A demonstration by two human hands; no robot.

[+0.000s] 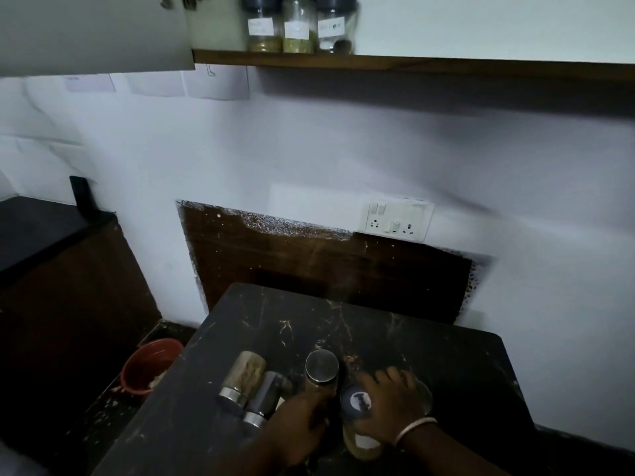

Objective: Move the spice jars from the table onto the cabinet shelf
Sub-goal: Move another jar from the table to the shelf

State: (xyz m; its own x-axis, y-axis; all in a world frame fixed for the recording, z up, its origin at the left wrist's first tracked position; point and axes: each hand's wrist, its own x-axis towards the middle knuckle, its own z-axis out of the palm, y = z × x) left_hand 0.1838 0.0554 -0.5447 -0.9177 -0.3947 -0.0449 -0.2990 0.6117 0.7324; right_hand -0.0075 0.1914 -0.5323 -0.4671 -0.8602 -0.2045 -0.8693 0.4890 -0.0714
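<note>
This looks like a home kitchen. Up on a wooden shelf (pixel 378 63) by the white wall (pixel 309 146) stand three spice jars (pixel 296 25) w/ little paper labels, and they have yellow and green stuff inside. More jars (pixel 321 369) sit on a dark stone table (pixel 429 365) below. A white switch & plug board (pixel 395 219) is fixed to the wall, like in a house. At left there's a black counter (pixel 37 228) on a brown cabinet, and a grey cupboard door (pixel 92 32) hangs open at the top. A red bucket (pixel 147 365) sits on the floor near the table. Small paper notes (pixel 189 84) are stuck on the wall.
</note>
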